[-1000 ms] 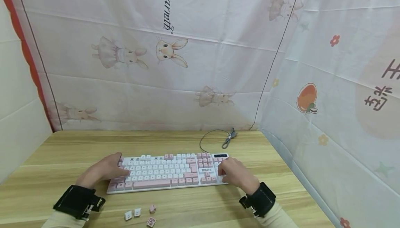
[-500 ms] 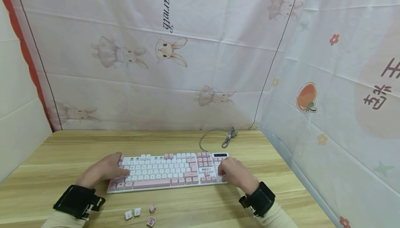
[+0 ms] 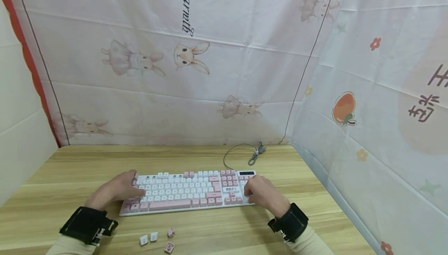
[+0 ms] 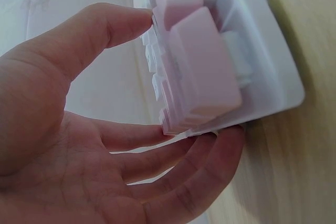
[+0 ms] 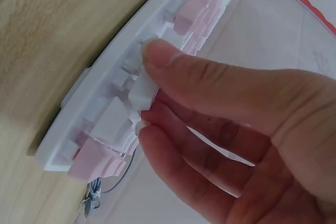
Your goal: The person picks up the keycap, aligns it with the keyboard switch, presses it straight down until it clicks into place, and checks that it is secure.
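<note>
A keyboard (image 3: 182, 192) with white and pink keys is laid on the wooden table (image 3: 206, 233) between the hands. The left hand (image 3: 119, 187) is extended to its left end; the right hand (image 3: 264, 194) is bent over its right end. The left end is gripped between thumb and curled fingers; a white keycap (image 5: 143, 92) is pinched by the right thumb and fingers.

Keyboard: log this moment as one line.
left hand: holds keyboard | right hand: pinches white key | loose keys: on table | cable: behind keyboard
</note>
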The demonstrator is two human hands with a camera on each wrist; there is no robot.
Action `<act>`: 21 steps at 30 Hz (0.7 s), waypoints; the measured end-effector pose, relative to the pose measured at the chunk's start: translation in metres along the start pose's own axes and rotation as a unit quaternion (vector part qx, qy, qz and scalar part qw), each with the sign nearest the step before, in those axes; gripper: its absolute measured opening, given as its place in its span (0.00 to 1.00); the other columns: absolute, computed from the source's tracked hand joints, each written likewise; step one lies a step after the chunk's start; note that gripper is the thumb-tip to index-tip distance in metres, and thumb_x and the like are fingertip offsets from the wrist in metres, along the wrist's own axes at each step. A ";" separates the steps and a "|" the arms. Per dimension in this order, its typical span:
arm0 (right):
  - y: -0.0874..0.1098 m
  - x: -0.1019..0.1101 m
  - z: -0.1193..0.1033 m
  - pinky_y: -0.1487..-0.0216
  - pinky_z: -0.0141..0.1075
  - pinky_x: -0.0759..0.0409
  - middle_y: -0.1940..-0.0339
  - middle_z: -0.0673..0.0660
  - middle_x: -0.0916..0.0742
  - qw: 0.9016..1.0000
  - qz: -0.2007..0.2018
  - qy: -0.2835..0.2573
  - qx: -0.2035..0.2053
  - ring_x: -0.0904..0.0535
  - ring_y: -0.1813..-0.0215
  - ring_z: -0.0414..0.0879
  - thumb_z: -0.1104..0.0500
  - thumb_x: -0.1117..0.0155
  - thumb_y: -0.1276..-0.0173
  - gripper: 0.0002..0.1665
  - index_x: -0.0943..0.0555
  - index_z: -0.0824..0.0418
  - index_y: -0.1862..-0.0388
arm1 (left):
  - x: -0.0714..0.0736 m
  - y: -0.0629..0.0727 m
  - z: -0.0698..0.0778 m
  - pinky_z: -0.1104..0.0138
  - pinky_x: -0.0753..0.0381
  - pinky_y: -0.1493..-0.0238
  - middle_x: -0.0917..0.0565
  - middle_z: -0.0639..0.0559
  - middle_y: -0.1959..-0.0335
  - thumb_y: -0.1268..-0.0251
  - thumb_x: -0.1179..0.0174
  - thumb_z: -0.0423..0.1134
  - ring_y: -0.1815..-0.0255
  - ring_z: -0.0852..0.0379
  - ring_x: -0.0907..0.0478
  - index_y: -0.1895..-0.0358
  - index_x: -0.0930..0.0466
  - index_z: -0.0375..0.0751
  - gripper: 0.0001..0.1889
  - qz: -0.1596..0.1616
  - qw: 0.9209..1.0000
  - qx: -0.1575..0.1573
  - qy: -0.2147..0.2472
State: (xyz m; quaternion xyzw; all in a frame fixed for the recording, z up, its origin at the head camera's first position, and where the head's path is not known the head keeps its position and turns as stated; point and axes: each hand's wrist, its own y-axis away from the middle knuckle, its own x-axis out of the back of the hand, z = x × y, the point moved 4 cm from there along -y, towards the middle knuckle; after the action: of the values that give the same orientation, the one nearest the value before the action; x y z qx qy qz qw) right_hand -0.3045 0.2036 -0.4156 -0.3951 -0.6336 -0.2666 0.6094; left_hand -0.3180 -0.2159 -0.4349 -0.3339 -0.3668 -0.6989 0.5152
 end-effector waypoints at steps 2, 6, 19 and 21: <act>0.000 0.000 0.000 0.69 0.29 0.22 0.74 0.50 0.12 1.000 -0.002 -0.002 0.002 0.25 0.71 0.36 0.69 0.18 0.49 0.08 0.09 0.60 0.72 | 0.000 0.000 0.000 0.33 0.32 0.31 0.38 0.12 0.30 0.36 0.31 0.50 0.30 0.16 0.38 0.29 0.49 0.09 0.52 0.000 1.000 0.002 0.002; -0.001 0.000 0.001 0.68 0.29 0.20 0.72 0.51 0.10 1.000 -0.006 -0.009 0.011 0.22 0.70 0.36 0.69 0.19 0.48 0.07 0.08 0.60 0.71 | 0.000 -0.001 0.000 0.32 0.32 0.30 0.38 0.12 0.30 0.36 0.31 0.50 0.29 0.16 0.39 0.29 0.49 0.09 0.52 0.000 1.000 0.005 0.003; -0.002 -0.001 0.003 0.65 0.31 0.16 0.70 0.51 0.09 1.000 -0.009 -0.010 0.007 0.18 0.68 0.37 0.68 0.20 0.46 0.06 0.08 0.59 0.70 | 0.000 0.000 0.001 0.32 0.33 0.30 0.40 0.12 0.30 0.36 0.31 0.50 0.29 0.16 0.40 0.28 0.50 0.09 0.53 -0.002 1.000 0.006 0.007; -0.003 -0.002 0.003 0.65 0.31 0.16 0.70 0.51 0.09 1.000 -0.011 -0.015 0.006 0.19 0.68 0.36 0.68 0.19 0.46 0.07 0.08 0.60 0.70 | 0.000 0.000 0.001 0.32 0.33 0.30 0.40 0.12 0.30 0.36 0.31 0.50 0.29 0.16 0.40 0.28 0.50 0.09 0.53 -0.002 1.000 0.005 0.008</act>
State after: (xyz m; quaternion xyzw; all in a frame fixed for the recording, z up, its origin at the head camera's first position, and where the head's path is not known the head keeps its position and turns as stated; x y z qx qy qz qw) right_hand -0.3089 0.2046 -0.4173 -0.3884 -0.6485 -0.2631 0.5994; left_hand -0.3181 -0.2152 -0.4343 -0.3252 -0.3670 -0.7005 0.5185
